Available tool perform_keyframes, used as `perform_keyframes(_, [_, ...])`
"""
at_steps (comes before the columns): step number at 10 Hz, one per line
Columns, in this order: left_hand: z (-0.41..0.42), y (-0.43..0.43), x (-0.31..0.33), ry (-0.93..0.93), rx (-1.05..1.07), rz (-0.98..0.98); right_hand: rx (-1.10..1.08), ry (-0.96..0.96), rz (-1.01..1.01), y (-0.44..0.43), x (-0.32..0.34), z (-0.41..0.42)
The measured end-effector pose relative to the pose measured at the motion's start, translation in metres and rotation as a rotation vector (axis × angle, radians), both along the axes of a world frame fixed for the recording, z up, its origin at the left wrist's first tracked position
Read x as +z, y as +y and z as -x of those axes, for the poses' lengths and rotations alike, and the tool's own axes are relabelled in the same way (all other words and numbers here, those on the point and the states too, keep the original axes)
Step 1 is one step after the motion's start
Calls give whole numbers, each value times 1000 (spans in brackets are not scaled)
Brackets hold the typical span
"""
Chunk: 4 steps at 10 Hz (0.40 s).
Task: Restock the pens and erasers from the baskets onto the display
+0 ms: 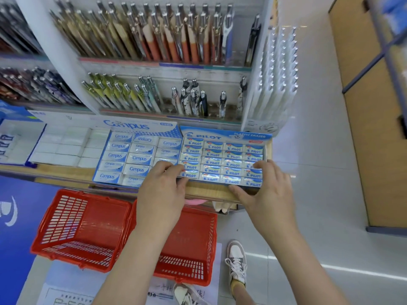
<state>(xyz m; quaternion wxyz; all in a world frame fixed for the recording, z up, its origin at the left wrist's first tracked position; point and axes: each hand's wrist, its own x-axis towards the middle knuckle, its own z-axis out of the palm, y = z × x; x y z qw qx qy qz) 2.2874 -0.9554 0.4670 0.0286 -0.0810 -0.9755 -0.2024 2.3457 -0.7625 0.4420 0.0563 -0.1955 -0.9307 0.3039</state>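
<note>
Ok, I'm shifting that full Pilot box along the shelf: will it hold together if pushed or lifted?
Pushed, the Pilot box probably slides as one: it sits flat on the shelf. Full of erasers, it is likely heavy for its size. Its card looks thin; lifted by the front edge, where left hand and right hand pinch it, it might sag.

both hands grip the front edge of the pilot eraser box (224, 159) on the wooden shelf (209, 191): the left hand (163, 183) at its seven o'clock corner, the right hand (264, 188) at five o'clock, fingers on top, thumbs along the front. the campus eraser box (136, 155) touches it at nine o'clock. racks of pens (154, 40) rise at twelve. on the floor at seven o'clock, a red basket (81, 227) sits against a second red basket (189, 243).
</note>
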Motion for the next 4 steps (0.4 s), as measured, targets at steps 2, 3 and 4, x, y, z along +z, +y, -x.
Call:
perform_keyframes(2, [-2,4,14,-109,33,-9,77,-81,49,8,29,-6])
perform_keyframes(3, [-8,6,28,-83,22,-112,27,-79,132,19,48,-13])
perform_keyframes(4, [-16,8,52,-50,60,-344,-49,67,304,35,78,-20])
